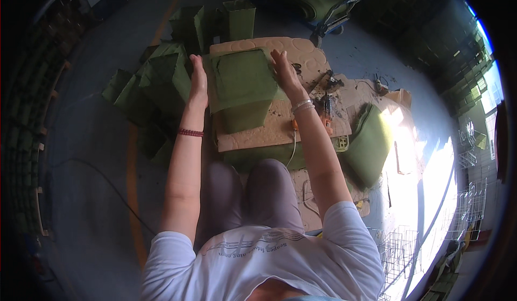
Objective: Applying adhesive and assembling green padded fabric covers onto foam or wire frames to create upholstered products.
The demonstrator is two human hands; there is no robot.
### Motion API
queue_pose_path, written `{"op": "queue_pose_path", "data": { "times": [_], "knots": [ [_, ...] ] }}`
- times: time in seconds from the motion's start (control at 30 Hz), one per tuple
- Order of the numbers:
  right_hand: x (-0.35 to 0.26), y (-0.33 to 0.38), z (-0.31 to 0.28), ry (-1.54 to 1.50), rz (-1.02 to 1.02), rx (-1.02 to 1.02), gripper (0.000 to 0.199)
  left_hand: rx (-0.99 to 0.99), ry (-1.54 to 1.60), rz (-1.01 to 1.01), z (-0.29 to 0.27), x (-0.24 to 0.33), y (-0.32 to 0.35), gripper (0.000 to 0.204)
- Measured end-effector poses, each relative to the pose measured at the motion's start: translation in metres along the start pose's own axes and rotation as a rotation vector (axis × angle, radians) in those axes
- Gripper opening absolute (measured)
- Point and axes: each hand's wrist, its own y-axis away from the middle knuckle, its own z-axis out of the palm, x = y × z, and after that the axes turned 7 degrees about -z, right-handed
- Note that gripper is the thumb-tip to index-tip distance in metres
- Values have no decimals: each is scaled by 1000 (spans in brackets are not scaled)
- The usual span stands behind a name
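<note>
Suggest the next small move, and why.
Probably ease both palms inward to square the sheet on the box: the left hand and right hand, both open, flank the sheet, which overhangs the box's near side.

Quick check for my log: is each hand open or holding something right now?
Left hand: open, beside the green box.
Right hand: open, at its other side; contact unclear.

Grey-blue floor [97, 155], an orange-yellow line [132, 177] along its left part (bent by the fisheye lens), glaring sunlight [433, 193] across the right, bright windows [492, 88] at the right edge, wire racks [399, 252] at lower right, shadowy upper corners.
</note>
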Motion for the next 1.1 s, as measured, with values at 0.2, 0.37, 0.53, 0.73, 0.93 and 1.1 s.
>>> {"op": "queue_pose_path", "data": {
  "times": [0.2, 0.37, 0.53, 0.73, 0.93, 1.1],
  "knots": [
    [7, -13, -22, 218, 85, -78, 87, -73, 186, -16, 10, -19, 6, 88],
    [-32, -3, 21, 604, -140, -139, 84, 29, -85, 357, 1, -15, -4, 82],
    [-40, 2, 12, 362, -121, -242, 86, -44, -99, 308, -3, -18, -1, 85],
    [-70, -43, 19, 928, -339, -147, 88, -123, -106, 273, 4, -17, 1, 88],
    [-46, -34, -6, -24, 60, -57, 82, -159, -113, 250, -11, -12, 14, 92],
    [-54, 14, -3, 81, -29, 82, 81, -118, -172, 273, -20, -19, 20, 91]
  ]
}}
